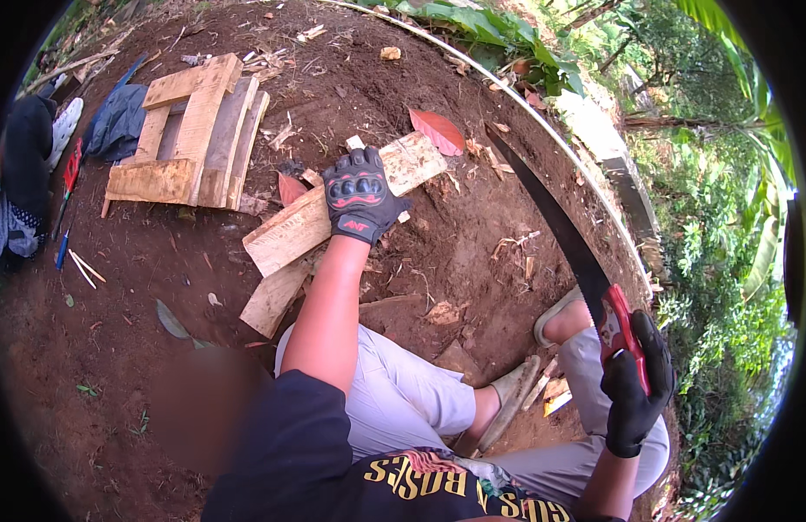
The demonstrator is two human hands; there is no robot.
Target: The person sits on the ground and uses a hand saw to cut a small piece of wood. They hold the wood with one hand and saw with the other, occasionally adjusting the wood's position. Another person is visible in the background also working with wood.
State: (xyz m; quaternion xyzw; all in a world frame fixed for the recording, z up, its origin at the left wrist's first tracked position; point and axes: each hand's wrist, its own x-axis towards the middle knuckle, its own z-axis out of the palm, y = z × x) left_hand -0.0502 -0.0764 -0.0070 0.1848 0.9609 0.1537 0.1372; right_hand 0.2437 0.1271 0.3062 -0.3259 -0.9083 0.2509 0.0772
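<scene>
My left hand (361,193), in a black glove with red trim, holds down a pale rough wooden plank (413,163), its fingers bent over the far edge. The plank lies slantwise on the ground, and a second board (274,297) shows beneath its near left end. My right hand (638,387), also gloved in black, is wrapped around the red handle of a handsaw (555,213). The saw's long dark blade points up and away to the left, apart from the plank. The palm side of my left hand is hidden.
A nailed wooden frame of boards (203,152) lies at the left on brown soil. Beside it are a dark bag (117,122) and another person's leg (29,143). A red leaf (438,130) rests beyond the plank. A pale pipe (542,111) and green plants border the right.
</scene>
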